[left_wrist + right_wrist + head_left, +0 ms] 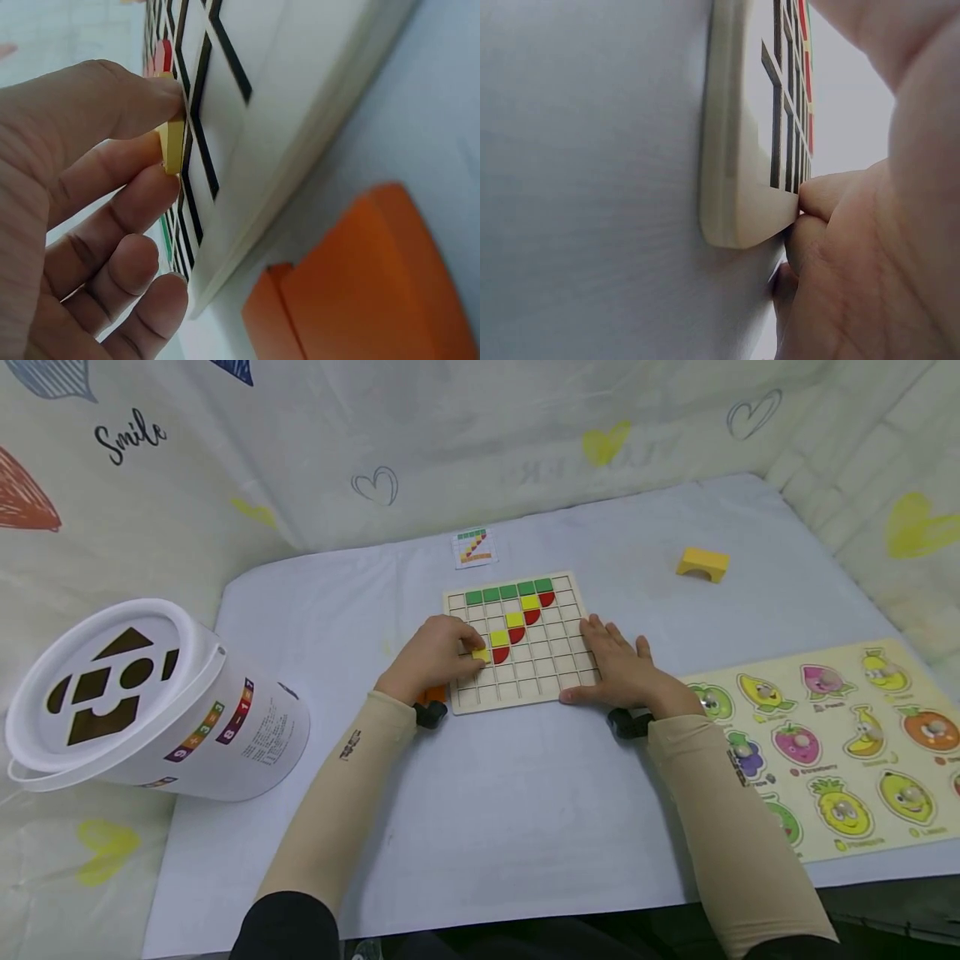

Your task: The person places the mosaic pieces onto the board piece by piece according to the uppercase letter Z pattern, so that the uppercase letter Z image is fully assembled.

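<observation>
Two hands are flanking a grid board: the left hand is pinching a yellow square at its surface, near its left edge, an orange block lying just outside. The right hand, fingers extended, is touching its right edge. Table is stretching openly nearer the person.

From above, the head view looks forward and down over the table; both wrist views, low and close, look across the shared board.
</observation>
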### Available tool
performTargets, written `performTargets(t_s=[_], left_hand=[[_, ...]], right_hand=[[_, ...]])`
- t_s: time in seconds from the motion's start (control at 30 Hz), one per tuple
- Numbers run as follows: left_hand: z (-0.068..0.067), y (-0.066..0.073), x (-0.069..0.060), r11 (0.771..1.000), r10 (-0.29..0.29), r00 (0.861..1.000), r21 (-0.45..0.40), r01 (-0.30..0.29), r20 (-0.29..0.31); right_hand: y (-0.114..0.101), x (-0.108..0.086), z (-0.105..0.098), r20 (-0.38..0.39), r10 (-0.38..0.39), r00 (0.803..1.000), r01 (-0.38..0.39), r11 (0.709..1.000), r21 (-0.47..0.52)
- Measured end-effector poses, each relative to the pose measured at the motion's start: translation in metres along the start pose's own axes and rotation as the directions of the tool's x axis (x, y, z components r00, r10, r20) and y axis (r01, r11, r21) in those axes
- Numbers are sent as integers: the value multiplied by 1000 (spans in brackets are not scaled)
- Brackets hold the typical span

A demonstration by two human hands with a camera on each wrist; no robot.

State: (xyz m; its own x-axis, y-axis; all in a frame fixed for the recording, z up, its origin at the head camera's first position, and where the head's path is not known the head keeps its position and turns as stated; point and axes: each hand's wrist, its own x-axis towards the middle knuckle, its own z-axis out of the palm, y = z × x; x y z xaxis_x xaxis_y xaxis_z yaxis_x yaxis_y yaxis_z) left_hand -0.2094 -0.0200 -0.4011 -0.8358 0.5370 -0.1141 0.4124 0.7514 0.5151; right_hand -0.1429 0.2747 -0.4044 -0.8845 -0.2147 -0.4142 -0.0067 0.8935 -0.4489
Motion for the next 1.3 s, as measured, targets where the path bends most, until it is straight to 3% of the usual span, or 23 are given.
performTargets(t_s=[0.23, 0.5, 0.77, 0.93, 1.07, 1.3], left_hand=[[0, 2, 3, 999, 25, 999, 26, -26, 27], [-4, 0, -4, 1000, -14, 999, 28, 13, 49], [-16, -31, -29, 992, -117, 993, 42, 117, -2], [-22, -52, -46, 988, -150, 989, 26, 149, 19], [-29, -62, -58, 988, -154, 987, 14, 153, 47], [-36, -69, -69, 995, -94, 993, 27, 92, 72]], right_hand=[[0, -1, -1, 7, -8, 1000, 8, 1000, 7], [-1, -1, 0, 13, -10, 1000, 10, 1000, 9], [-1, -2, -1, 9, -13, 1000, 13, 1000, 6], [0, -1, -1, 11, -13, 1000, 13, 1000, 9], [0, 0, -1, 13, -13, 1000, 13, 1000, 7], [-1, -1, -1, 15, -15, 1000, 15, 1000, 5]])
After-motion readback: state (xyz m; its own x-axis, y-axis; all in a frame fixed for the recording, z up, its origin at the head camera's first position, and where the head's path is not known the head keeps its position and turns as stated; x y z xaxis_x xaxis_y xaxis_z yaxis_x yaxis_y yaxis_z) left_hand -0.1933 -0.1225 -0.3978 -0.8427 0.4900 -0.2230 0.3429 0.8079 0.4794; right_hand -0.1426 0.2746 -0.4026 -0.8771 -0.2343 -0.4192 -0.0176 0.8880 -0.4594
